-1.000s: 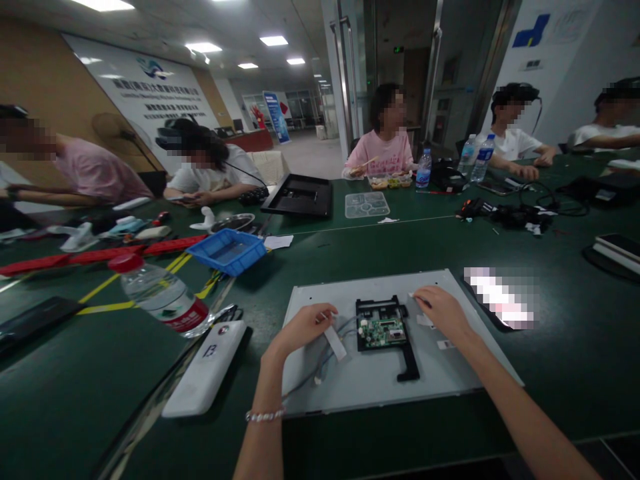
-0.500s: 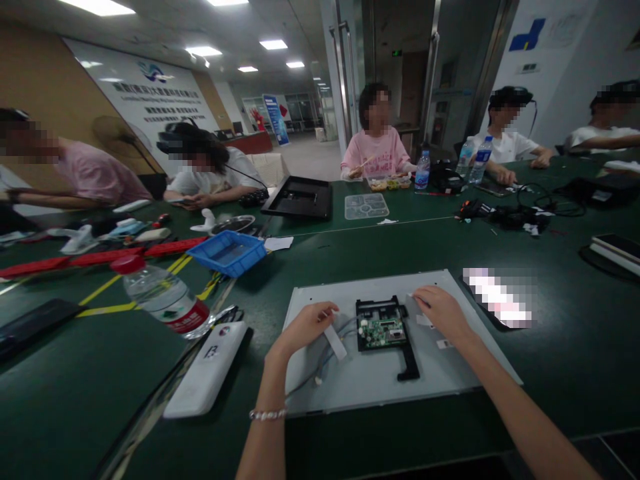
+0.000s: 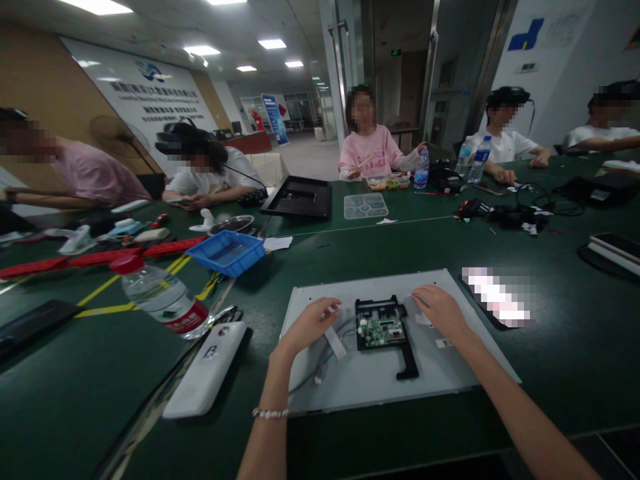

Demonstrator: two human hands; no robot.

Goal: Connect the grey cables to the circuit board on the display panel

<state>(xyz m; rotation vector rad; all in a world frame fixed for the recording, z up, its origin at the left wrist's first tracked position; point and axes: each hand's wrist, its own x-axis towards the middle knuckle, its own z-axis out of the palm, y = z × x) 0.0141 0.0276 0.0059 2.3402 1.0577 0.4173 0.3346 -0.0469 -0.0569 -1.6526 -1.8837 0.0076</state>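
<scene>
A flat pale grey panel [image 3: 350, 390] lies on the green table in front of me. A black bracket [image 3: 411, 363] is at its middle, and a green circuit board [image 3: 381, 332] sits inside it. My left hand [image 3: 314, 321] is over the panel's left part, fingers loosely bent and apart, holding nothing visible. Grey cables [image 3: 324, 363] and a white strip [image 3: 336, 345] lie just below that hand. To the right of the bracket, my right hand [image 3: 440, 310] is low over the panel with its fingers extended. Nothing can be made out in it. White labels [image 3: 443, 344] are near its wrist.
A white power bank [image 3: 206, 373] and a tilted water bottle [image 3: 167, 303] are at the left. Beyond them stands a blue tray [image 3: 227, 253]. A phone [image 3: 495, 297] lies beside the panel's right edge. Several people sit around the table; one in pink [image 3: 373, 150] eats opposite.
My left hand has shifted slightly up and right. My right hand stays nearly still. Across the table, the person in pink has leaned left and raised a hand beside a bottle.
</scene>
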